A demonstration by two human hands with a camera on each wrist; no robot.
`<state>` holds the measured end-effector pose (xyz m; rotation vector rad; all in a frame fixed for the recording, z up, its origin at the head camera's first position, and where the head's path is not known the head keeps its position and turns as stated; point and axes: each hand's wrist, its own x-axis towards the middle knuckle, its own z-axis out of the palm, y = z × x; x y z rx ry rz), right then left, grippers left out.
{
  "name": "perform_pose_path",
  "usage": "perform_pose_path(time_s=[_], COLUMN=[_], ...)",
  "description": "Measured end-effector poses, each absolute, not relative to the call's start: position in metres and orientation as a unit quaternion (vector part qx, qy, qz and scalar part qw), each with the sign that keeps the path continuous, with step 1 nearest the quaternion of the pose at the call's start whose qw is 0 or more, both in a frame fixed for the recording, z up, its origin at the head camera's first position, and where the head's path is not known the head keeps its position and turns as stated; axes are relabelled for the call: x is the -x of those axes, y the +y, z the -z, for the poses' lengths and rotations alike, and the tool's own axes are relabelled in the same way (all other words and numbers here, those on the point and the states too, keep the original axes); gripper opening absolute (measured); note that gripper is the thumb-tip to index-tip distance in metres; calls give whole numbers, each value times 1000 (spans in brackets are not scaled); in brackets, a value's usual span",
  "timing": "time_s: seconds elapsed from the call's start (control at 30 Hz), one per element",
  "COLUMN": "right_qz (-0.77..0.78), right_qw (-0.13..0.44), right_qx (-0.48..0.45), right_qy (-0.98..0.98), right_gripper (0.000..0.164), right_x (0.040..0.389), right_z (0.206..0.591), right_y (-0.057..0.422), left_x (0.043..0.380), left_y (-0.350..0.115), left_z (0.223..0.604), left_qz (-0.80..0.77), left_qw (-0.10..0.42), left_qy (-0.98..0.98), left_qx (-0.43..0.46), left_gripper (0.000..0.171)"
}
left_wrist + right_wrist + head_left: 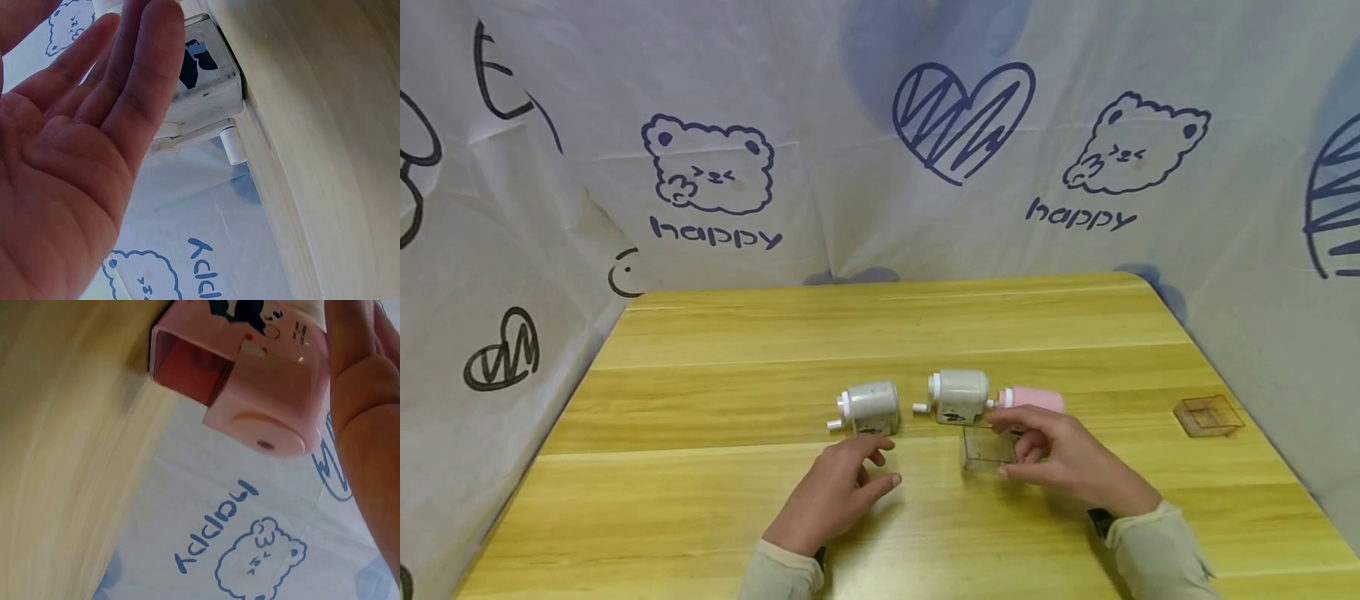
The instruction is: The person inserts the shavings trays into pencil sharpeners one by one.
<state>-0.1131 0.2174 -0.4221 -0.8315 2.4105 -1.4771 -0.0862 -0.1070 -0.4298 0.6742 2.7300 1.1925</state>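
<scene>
In the head view my left hand (842,492) is just in front of a grey hand-crank pencil sharpener (874,402), fingers loosely bent and nothing in them. In the left wrist view its fingers (153,69) overlap that sharpener's white-edged body (212,81); whether they touch is unclear. My right hand (1060,454) is at the right end of a clear grey shavings drawer (987,448), thumb at its near side and forefinger at its far side. Whether it grips the drawer cannot be told. Behind that hand lies a pink sharpener (1037,398), its drawer slot (190,365) vacant.
A second grey sharpener (958,392) stands between the other two, its crank pointing left. Farther right, a pinkish clear drawer (1208,417) sits near the right edge of the wooden table (700,500). A white cloth (842,208) with drawings hangs behind.
</scene>
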Motion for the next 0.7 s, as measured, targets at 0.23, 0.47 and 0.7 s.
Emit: perform_pose_path(time_s=[0.23,0.47,0.7], right_qz=[465,422,392], right_qw=[116,134,126], right_qx=[271,274,296], right_qy=[835,854,862], right_gripper=[62,70,63], right_x=[114,112,112], right_z=[428,430,433], right_y=[212,205,204], left_x=[87,87,87], left_y=[-107,-107,-106], left_z=[430,430,430], left_qz=[-390,-387,-389], left_qw=[49,46,48], left_qy=[894,895,894], left_qx=[-217,-219,-219], left_gripper=[37,36,36])
